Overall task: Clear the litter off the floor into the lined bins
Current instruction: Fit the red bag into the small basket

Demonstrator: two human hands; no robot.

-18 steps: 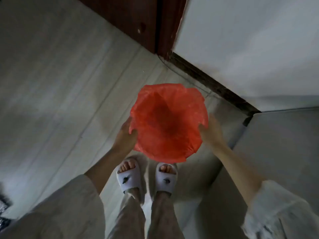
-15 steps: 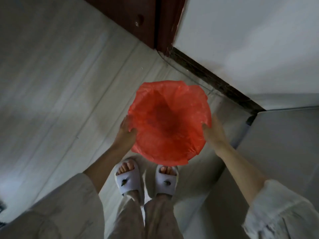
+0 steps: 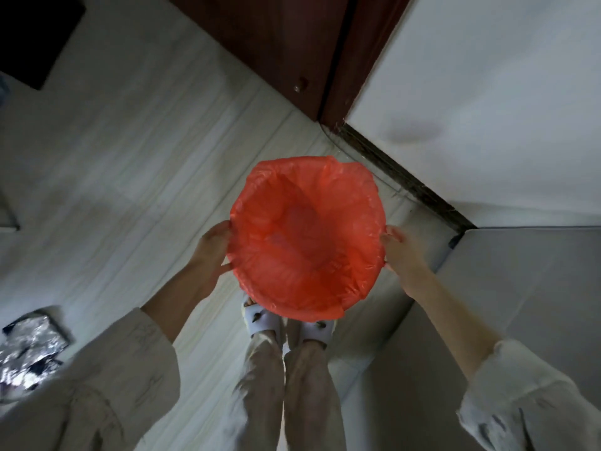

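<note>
A round bin lined with a red plastic bag (image 3: 307,242) is held up in front of me, its mouth facing the camera. The inside looks bare. My left hand (image 3: 213,252) grips the bin's left side, fingers curled round under the liner's edge. At the bin's right side, my right hand (image 3: 398,250) holds the rim, fingers tucked behind the red plastic. A crumpled silver foil wrapper (image 3: 29,349) lies on the floor at the lower left, well apart from both hands.
My feet in white slippers (image 3: 260,322) stand on the pale floor just below the bin. A dark wooden door (image 3: 286,43) and a white wall (image 3: 487,92) with a dark skirting close the far side. A grey surface (image 3: 520,288) lies at the right.
The bin has come up closer to the camera and now hides my toes. The view has swung so the foil wrapper shows at the lower left.
</note>
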